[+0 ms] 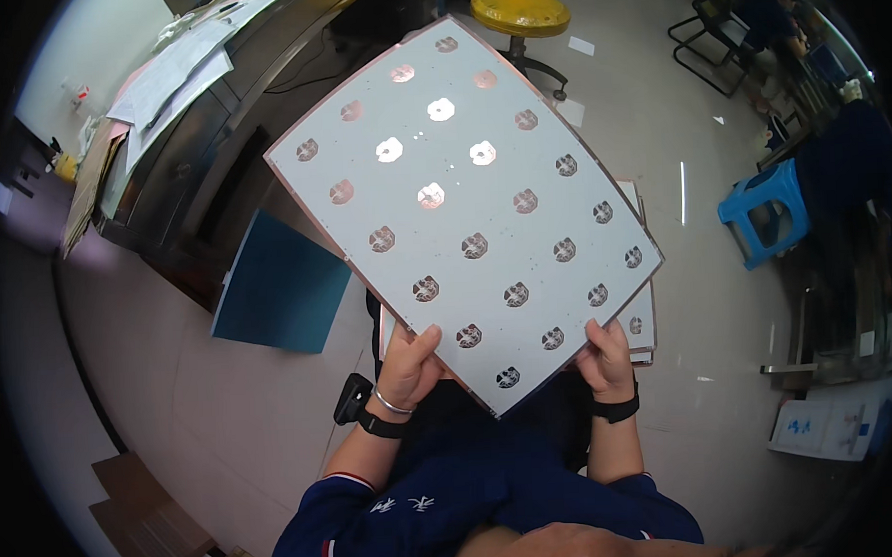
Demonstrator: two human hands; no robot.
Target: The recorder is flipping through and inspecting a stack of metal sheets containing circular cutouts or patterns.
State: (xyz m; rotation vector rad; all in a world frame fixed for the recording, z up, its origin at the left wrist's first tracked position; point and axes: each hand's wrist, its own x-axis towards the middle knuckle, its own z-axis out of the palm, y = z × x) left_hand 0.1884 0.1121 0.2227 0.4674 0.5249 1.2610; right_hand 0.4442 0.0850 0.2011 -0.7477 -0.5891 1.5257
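Both hands hold up a large pale rectangular sheet (430, 245) by its edges, tilted so that one corner points down toward me. Rows of small dark and coppery patterned shapes cover its face, and several of them catch bright glare. My left hand (410, 366) grips the lower left edge, thumb on the face. At the lower right edge my right hand (606, 356) pinches the sheet in the same way. Behind it, a stack of similar sheets (641, 336) shows partly above my lap; most of the stack is hidden.
A blue-green panel (279, 284) leans at the left, beside a dark desk (173, 185) with loose papers (179, 82) on it. Beyond the sheet stands a yellow round stool (520, 13). On the right are a blue plastic stool (766, 213) and a seated person (849, 151).
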